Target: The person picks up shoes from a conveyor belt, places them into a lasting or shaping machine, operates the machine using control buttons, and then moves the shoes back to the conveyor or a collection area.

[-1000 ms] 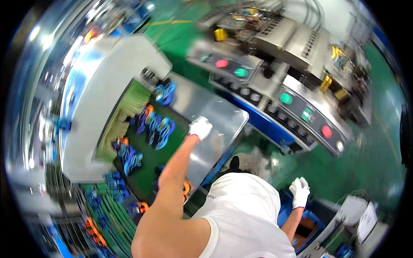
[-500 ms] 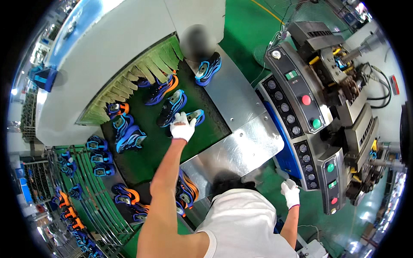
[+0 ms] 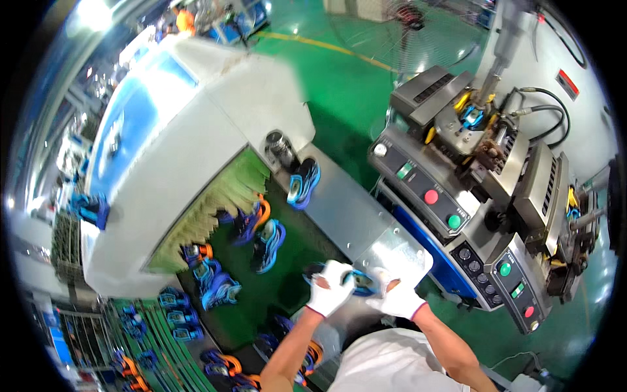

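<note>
My left hand (image 3: 331, 291), in a white glove, grips a black-and-blue sneaker (image 3: 363, 282) over the metal ledge near my body. On the other end of the same sneaker, my right hand (image 3: 396, 297), also gloved in white, is closed. Both hands cover much of the shoe, and motion blurs it. Several other sneakers lie on the green conveyor belt (image 3: 281, 291): a black-and-blue one (image 3: 269, 245) in the middle, one with an orange collar (image 3: 250, 219) farther back, and a light-blue one (image 3: 221, 292) at the left.
A steel ledge (image 3: 353, 212) borders the belt, carrying another sneaker (image 3: 303, 183) and a dark metallic bottle (image 3: 281, 150). Green strip curtains (image 3: 215, 209) hang from the white machine housing (image 3: 196, 144). A press machine with control panels (image 3: 418, 183) stands right; a shoe rack (image 3: 140, 333) stands left.
My left hand has lifted a sneaker off the belt and brought it right, toward my body. My right hand has come up from my side onto it. The view has shifted.
</note>
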Demonstrator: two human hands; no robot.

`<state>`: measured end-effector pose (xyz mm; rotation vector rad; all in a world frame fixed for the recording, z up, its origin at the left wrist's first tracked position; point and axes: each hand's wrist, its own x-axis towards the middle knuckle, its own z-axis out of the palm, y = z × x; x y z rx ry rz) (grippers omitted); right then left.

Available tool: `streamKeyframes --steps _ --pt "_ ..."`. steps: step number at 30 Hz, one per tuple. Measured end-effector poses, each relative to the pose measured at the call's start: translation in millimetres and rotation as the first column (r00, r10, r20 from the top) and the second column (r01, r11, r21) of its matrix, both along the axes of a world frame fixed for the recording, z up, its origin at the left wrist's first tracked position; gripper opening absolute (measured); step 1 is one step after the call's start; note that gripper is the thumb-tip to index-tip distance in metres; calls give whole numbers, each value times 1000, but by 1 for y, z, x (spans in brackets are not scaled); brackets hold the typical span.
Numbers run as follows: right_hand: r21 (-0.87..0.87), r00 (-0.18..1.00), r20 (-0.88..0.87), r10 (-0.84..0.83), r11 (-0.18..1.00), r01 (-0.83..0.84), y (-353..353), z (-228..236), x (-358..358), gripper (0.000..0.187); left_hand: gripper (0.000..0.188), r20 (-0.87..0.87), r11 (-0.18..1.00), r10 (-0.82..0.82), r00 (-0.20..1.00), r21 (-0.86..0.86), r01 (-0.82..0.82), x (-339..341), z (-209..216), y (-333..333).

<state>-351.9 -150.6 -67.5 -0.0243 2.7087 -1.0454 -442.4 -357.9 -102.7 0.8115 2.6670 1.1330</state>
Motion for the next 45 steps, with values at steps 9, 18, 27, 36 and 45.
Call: streamKeyframes --steps 9,18,27,36,45 --pt "-452 927 78 -368 815 361 119 14 14 36 31 -307 846 -304 902 349 404 -31 139 172" --pt "-877 827 437 -355 -373 303 240 82 129 81 40 -351 927 -106 930 304 220 -154 160 318" --pt "-849 702 457 -547 -502 162 278 57 142 79 72 -316 961 -267 910 -151 230 -274 98 520" --pt "-877 469 476 -744 -443 187 277 119 104 99 67 -293 902 -148 945 -431 7 -297 42 621" --pt "-906 431 412 -803 -308 291 285 105 73 68 75 -276 990 -138 951 -52 128 -271 170 504"
